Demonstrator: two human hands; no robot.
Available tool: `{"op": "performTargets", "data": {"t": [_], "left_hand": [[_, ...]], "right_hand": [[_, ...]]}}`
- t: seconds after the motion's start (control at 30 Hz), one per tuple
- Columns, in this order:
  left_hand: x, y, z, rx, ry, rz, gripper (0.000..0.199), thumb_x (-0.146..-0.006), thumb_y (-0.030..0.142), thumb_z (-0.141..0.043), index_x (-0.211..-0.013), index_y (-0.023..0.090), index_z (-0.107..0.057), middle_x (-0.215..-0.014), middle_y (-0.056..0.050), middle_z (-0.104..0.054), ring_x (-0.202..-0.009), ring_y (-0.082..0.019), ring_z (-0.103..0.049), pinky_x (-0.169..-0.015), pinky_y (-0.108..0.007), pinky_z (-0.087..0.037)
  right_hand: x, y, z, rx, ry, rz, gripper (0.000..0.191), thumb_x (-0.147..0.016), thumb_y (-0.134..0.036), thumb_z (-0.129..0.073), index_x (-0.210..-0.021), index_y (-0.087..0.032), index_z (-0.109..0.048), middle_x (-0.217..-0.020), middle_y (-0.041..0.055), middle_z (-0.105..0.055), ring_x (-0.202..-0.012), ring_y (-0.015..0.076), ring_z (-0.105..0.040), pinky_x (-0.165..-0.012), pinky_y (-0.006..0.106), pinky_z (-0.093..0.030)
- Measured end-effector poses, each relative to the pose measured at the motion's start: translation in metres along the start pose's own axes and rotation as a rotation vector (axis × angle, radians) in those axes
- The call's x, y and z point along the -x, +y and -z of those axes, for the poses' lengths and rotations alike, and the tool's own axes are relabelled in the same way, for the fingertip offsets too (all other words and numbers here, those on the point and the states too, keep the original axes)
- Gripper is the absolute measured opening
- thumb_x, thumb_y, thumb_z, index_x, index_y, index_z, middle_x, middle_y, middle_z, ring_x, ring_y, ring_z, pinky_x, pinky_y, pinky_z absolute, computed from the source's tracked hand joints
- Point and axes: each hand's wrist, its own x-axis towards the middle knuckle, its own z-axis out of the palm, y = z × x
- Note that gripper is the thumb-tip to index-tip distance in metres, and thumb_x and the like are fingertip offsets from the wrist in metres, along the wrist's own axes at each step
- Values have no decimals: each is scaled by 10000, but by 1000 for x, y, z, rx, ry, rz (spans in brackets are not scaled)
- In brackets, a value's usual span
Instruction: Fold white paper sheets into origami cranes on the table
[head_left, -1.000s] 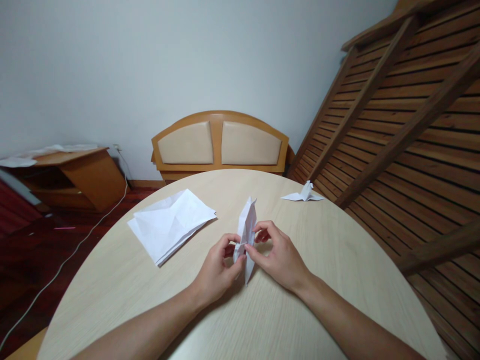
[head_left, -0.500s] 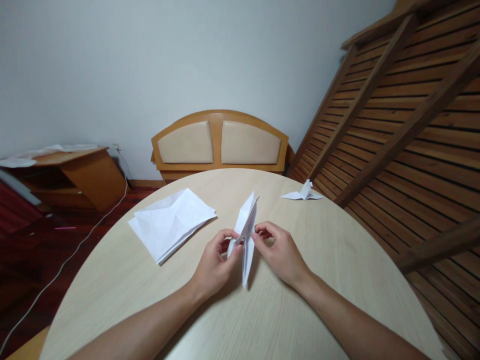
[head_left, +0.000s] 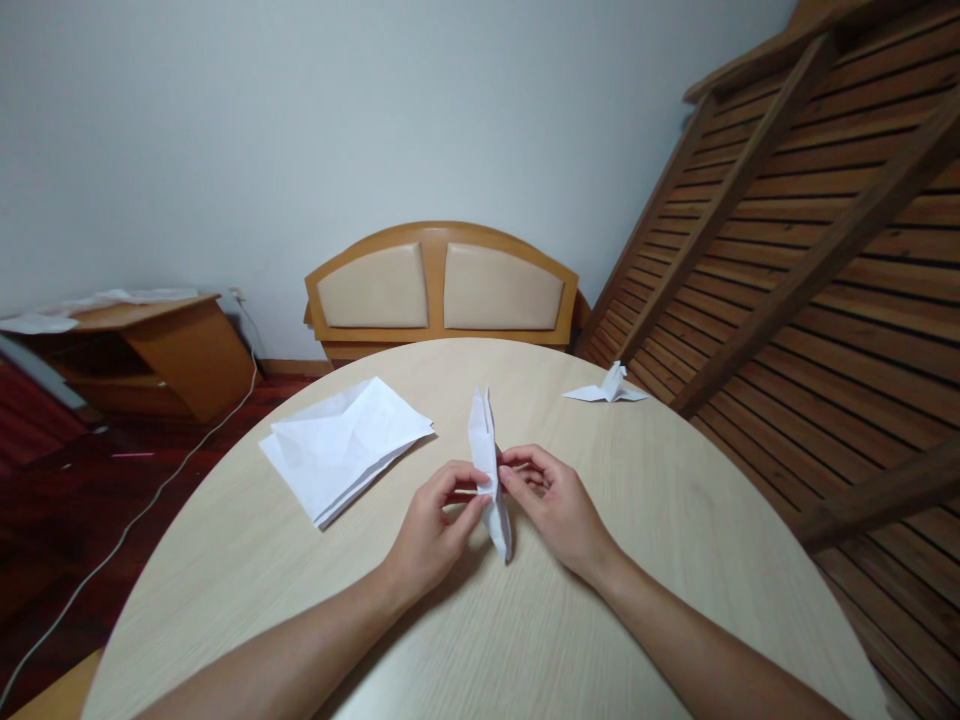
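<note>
A narrow folded white paper (head_left: 481, 435) is held over the middle of the table, its long pointed ends toward the far and near sides. My left hand (head_left: 442, 515) pinches its left side at mid-length between thumb and fingers. On the opposite side, my right hand (head_left: 551, 505) has thumb and index finger closed on the paper's edge. The far end shows two upright flaps with a slit between them. Part of the paper's middle is hidden behind my fingertips.
A stack of white paper sheets (head_left: 345, 445) lies on the round wooden table (head_left: 645, 620) at left. A folded paper crane (head_left: 611, 386) sits at the far right. Beyond are a headboard (head_left: 439, 235), a slatted wooden frame (head_left: 810, 260) and a low cabinet (head_left: 195, 350).
The folded paper has turned in my hands and now looks narrower, its flaps closer together. Its near tip has shifted right, its far tip left. My right hand has moved slightly left.
</note>
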Motion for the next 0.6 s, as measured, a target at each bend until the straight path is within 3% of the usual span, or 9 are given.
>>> {"op": "performTargets", "data": {"t": [0.17, 0.33, 0.47, 0.6], "left_hand": [[0, 0, 2, -71, -16, -64, 123, -934, 200, -572, -1022, 197, -658, -1055, -63, -673, -986, -174, -653, -848, -304, -556], [0, 3, 1, -118, -15, -36, 137, -946, 215, -551, -1004, 198, -674, -1050, -65, -681, -948, -168, -665, -758, -265, -562], [-1, 2, 0, -118, -9, 23, 152, -941, 231, -554, -1046, 193, -658, -1050, -69, -679, -911, -169, -676, -687, -244, -556], [-1, 3, 1, -139, -4, 24, 155, -936, 224, -546, -1044, 192, -653, -1045, -71, -684, -916, -177, -675, -707, -259, -554]], "right_hand": [[1, -1, -2, 1, -56, -40, 262, -839, -370, -684, -1023, -185, -653, -871, 44, -701, -776, 184, -651, -732, 334, -524], [2, -4, 0, 61, -35, 48, 159, -831, -335, -710, -841, -195, -634, -865, 27, -670, -819, 177, -640, -804, 321, -507], [3, -7, 1, 73, -39, 55, 197, -840, -340, -695, -753, -197, -591, -783, 8, -631, -764, 163, -618, -748, 295, -497], [3, -5, 1, -41, -71, -3, 202, -856, -382, -679, -885, -198, -602, -804, 13, -670, -775, 169, -650, -724, 289, -513]]}}
